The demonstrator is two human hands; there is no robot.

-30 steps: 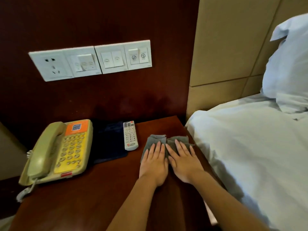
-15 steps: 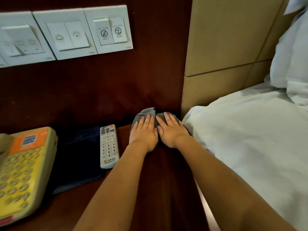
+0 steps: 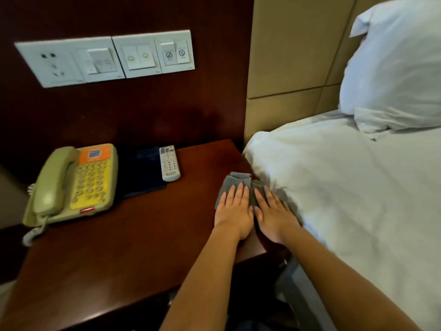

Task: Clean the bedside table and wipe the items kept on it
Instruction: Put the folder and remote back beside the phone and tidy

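Note:
A grey cloth (image 3: 235, 181) lies on the right side of the dark wooden bedside table (image 3: 133, 235). My left hand (image 3: 235, 211) and my right hand (image 3: 274, 215) press flat on it side by side, fingers together and pointing away from me. Much of the cloth is hidden under my palms. At the table's left stands a beige and yellow telephone (image 3: 74, 182). A dark blue folder (image 3: 140, 170) lies beside it, and a white remote control (image 3: 169, 163) rests along the folder's right edge.
A white switch and socket panel (image 3: 105, 57) is on the dark wall behind the table. The bed with its white duvet (image 3: 346, 187) and pillow (image 3: 391, 68) touches the table's right edge. A tan padded headboard (image 3: 291, 56) rises behind the bed.
Both hands have slid the cloth back from the table's far right corner toward me along the right edge. The view has pulled back, so the telephone shows whole again.

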